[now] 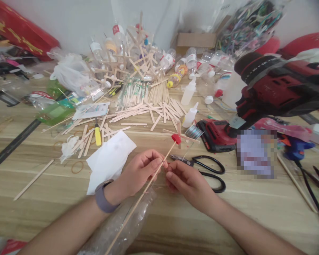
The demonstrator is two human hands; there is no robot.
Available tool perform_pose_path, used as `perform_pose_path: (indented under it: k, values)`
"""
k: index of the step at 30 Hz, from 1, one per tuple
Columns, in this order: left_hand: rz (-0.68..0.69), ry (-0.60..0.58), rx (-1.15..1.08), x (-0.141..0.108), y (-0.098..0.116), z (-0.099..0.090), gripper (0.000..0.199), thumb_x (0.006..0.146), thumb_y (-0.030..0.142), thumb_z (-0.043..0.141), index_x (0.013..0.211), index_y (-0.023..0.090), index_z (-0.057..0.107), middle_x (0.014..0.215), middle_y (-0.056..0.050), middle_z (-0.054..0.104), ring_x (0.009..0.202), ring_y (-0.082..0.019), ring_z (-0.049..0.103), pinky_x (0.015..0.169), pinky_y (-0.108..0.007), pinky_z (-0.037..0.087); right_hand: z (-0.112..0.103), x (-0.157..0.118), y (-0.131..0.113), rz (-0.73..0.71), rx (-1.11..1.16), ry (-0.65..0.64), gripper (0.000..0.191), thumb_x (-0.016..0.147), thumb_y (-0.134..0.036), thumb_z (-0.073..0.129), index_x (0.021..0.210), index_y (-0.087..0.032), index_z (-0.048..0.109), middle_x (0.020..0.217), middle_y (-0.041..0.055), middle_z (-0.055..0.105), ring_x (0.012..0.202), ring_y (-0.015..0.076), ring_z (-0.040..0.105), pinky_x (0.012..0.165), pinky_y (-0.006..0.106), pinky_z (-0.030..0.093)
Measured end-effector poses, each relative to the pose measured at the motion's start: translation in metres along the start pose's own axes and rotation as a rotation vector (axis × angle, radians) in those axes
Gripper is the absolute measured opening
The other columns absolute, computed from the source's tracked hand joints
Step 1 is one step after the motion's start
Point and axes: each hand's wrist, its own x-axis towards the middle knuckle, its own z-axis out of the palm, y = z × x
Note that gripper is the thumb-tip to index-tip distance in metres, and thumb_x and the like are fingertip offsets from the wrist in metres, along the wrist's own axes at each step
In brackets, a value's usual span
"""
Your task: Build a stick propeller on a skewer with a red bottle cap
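A long thin wooden stick (pixel 138 202) runs diagonally up from the bottom edge to a red cap (pixel 176 138) with flat wooden blades (pixel 192 138) crossed at its far end. My left hand (pixel 142 170), with a grey watch band on the wrist, is closed round the stick below the cap. Close beside it, my right hand (pixel 184 179) is closed, fingertips pinched near the stick; what they hold is too small to name. A thin wire or thread hangs near the blades. Black-handled scissors (pixel 210 166) lie just behind my right hand.
White paper (pixel 108 159) and a yellow-handled tool (pixel 97 135) lie left of centre. Loose craft sticks (pixel 134 112), plastic bottles (pixel 191 60) and glue bottles (pixel 190 115) spread behind. A red cordless drill (pixel 276 92) stands at right. Clear plastic (pixel 135 221) lies under the stick.
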Motion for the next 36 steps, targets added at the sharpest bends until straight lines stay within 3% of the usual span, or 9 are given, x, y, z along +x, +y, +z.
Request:
perform_pose_path:
  k: [4,8,11,15,22,26,32,36]
  values:
    - [0.09,0.146,0.246,-0.001,0.008,-0.005,0.024,0.095,0.039,0.046,0.087,0.017,0.054,0.064,0.004,0.052,0.054,-0.01,0.047,0.053,-0.022,0.038,0.001,0.002,-0.002,-0.003,-0.052,0.053,0.023,0.09,-0.043,0.054,0.081,-0.022,0.052,0.057,-0.0048,0.048,0.049,0.0116,0.045,0.044,0.023,0.037]
    - [0.248,0.249,0.651,-0.001,0.01,-0.008,0.019,0.096,0.029,0.042,0.084,0.019,0.053,0.077,0.0,0.058,0.072,-0.014,0.055,0.069,-0.026,0.044,0.0,0.003,0.0,-0.036,-0.054,0.12,0.021,0.09,-0.042,0.053,0.084,-0.022,0.054,0.063,-0.0026,0.053,0.051,0.0122,0.05,0.046,0.023,0.041]
    - [0.35,0.226,0.919,0.0,0.008,-0.005,0.019,0.097,0.023,0.039,0.084,0.019,0.053,0.086,-0.003,0.059,0.082,-0.017,0.055,0.077,-0.029,0.044,-0.002,0.002,0.004,-0.063,-0.081,0.184,0.022,0.092,-0.042,0.05,0.087,-0.021,0.055,0.069,0.0004,0.058,0.056,0.0136,0.054,0.05,0.025,0.045]
    - [0.413,0.137,1.12,0.0,0.002,0.004,0.023,0.097,0.018,0.036,0.086,0.017,0.056,0.094,-0.007,0.06,0.088,-0.019,0.056,0.08,-0.032,0.046,-0.004,0.0,0.006,-0.127,-0.206,0.256,0.017,0.093,-0.036,0.049,0.094,-0.021,0.057,0.08,0.0048,0.063,0.068,0.0176,0.06,0.061,0.03,0.05]
    - [0.402,0.073,1.229,-0.003,0.002,0.008,0.024,0.096,0.015,0.037,0.091,0.014,0.06,0.1,-0.01,0.061,0.089,-0.019,0.058,0.08,-0.031,0.048,-0.01,0.001,-0.002,-0.372,-0.447,0.352,0.014,0.093,-0.024,0.05,0.098,-0.02,0.063,0.094,0.0093,0.064,0.083,0.021,0.064,0.068,0.032,0.053]
    - [0.35,0.068,1.231,-0.004,0.002,0.009,0.023,0.095,0.018,0.039,0.095,0.017,0.062,0.104,-0.008,0.062,0.097,-0.02,0.059,0.087,-0.032,0.048,-0.011,0.003,-0.002,-0.449,-0.487,0.32,0.02,0.094,-0.019,0.047,0.105,-0.02,0.064,0.099,0.0106,0.065,0.093,0.0223,0.064,0.078,0.035,0.054]
    - [0.439,0.175,1.157,-0.005,-0.015,0.006,0.021,0.094,0.021,0.044,0.109,0.019,0.058,0.114,-0.007,0.063,0.105,-0.02,0.06,0.09,-0.033,0.05,-0.012,0.007,-0.005,-0.465,-0.459,0.287,0.02,0.093,-0.017,0.049,0.098,-0.02,0.068,0.093,0.0089,0.066,0.086,0.0197,0.065,0.073,0.031,0.054]
    - [0.542,0.176,1.147,-0.006,-0.015,0.009,0.021,0.096,0.023,0.043,0.112,0.019,0.054,0.116,-0.009,0.064,0.105,-0.021,0.063,0.088,-0.033,0.052,-0.014,0.012,-0.011,-0.319,-0.34,0.258,0.018,0.09,-0.023,0.053,0.086,-0.021,0.07,0.086,0.0063,0.066,0.08,0.0194,0.064,0.068,0.031,0.053]
